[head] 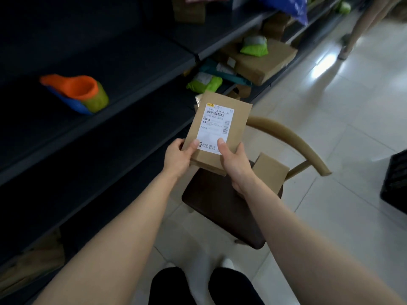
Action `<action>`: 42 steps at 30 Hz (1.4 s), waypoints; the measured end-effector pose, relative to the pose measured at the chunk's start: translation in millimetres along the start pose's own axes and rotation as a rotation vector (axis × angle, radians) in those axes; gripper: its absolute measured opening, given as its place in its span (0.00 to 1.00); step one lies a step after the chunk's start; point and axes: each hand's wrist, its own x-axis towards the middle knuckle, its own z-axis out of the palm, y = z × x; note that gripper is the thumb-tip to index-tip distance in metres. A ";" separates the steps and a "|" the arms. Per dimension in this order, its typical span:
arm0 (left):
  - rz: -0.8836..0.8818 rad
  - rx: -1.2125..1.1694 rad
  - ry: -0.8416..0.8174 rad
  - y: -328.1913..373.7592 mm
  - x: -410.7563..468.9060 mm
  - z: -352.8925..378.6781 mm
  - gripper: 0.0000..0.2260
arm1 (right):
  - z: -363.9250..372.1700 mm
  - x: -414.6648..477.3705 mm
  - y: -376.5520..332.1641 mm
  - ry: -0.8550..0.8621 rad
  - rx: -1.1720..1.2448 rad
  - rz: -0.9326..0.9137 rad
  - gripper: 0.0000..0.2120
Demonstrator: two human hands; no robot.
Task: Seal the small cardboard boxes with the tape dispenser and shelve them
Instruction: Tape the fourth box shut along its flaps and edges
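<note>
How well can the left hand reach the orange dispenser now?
Probably not yet: the left hand grips the box with the right hand. Once freed, likely yes; the dispenser lies on the open shelf with nothing in front.

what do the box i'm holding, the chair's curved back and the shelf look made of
The box looks like matt brown cardboard, with a white paper label stuck on. The chair back is probably pale smooth wood, judging by its tan bent rail; moulded plastic is possible. The shelf is dark, matt and thin-edged, likely painted metal.
</note>
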 end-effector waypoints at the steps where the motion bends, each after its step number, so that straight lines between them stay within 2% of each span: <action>1: 0.011 -0.024 0.020 15.0 -7.7 -9.1 0.18 | 3.9 -8.9 -15.5 -0.013 0.001 -0.025 0.30; 3: 0.042 -0.051 0.065 42.8 -21.8 -28.9 0.15 | 14.0 -24.8 -44.7 -0.049 0.011 -0.075 0.28; 8: 0.121 -0.065 0.200 93.1 -50.7 -86.5 0.17 | 51.6 -54.4 -100.2 -0.193 -0.022 -0.175 0.27; 15: 0.161 0.010 0.474 103.8 -94.7 -179.1 0.12 | 131.9 -87.6 -124.8 -0.429 -0.123 -0.193 0.29; 21: 0.121 0.126 0.686 84.8 -123.9 -255.7 0.16 | 210.3 -114.7 -115.9 -0.641 -0.179 -0.097 0.34; 25: 0.101 0.128 0.734 70.3 -127.0 -300.7 0.17 | 264.4 -119.3 -107.7 -0.716 -0.144 0.077 0.34; 30: 0.054 0.259 0.713 50.6 -113.6 -348.9 0.23 | 321.1 -111.8 -108.3 -0.648 0.046 0.262 0.21; 34: 0.067 0.295 0.647 36.7 -91.4 -371.7 0.24 | 346.5 -91.3 -105.4 -0.559 -0.003 0.256 0.27; 39: 0.095 0.225 0.575 26.2 -64.0 -391.1 0.22 | 359.0 -69.1 -98.5 -0.435 -0.141 0.167 0.26; 42: 0.192 0.321 0.526 25.1 -50.3 -399.0 0.21 | 364.1 -62.6 -99.0 -0.393 -0.246 0.124 0.24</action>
